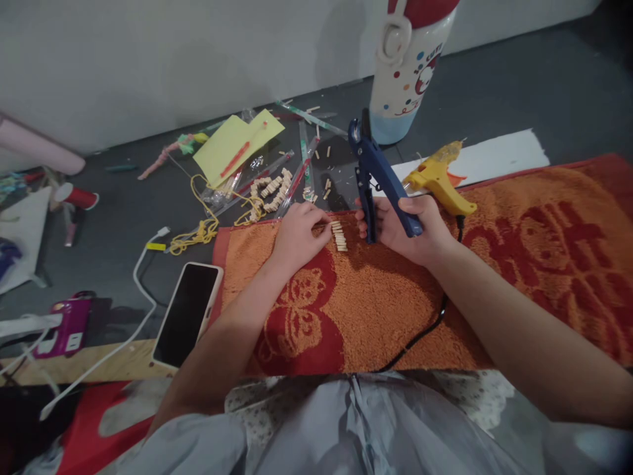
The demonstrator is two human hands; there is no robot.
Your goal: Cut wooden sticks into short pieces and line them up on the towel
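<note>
My left hand (pixel 302 239) rests on the orange towel (pixel 395 297) with thumb and forefinger pinched together. Whatever lies between those fingertips is too small to make out. Right beside them is a short row of small pale wooden sticks (pixel 339 236), lined up side by side on the towel. My right hand (pixel 413 227) is wrapped around the handles of a blue hand cutter (pixel 383 175). The cutter's head points up and away from me, and its handles are spread apart. Behind my left hand, a curved chain of similar stick pieces (pixel 271 192) lies on the dark table.
A yellow glue gun (pixel 438 175) lies right of the cutter, its black cord crossing the towel. Behind stands a white bottle (pixel 403 86). Yellow paper (pixel 237 148), yellow string (pixel 198 237), a phone (pixel 188 315) and a red thread spool (pixel 78 196) are on the left.
</note>
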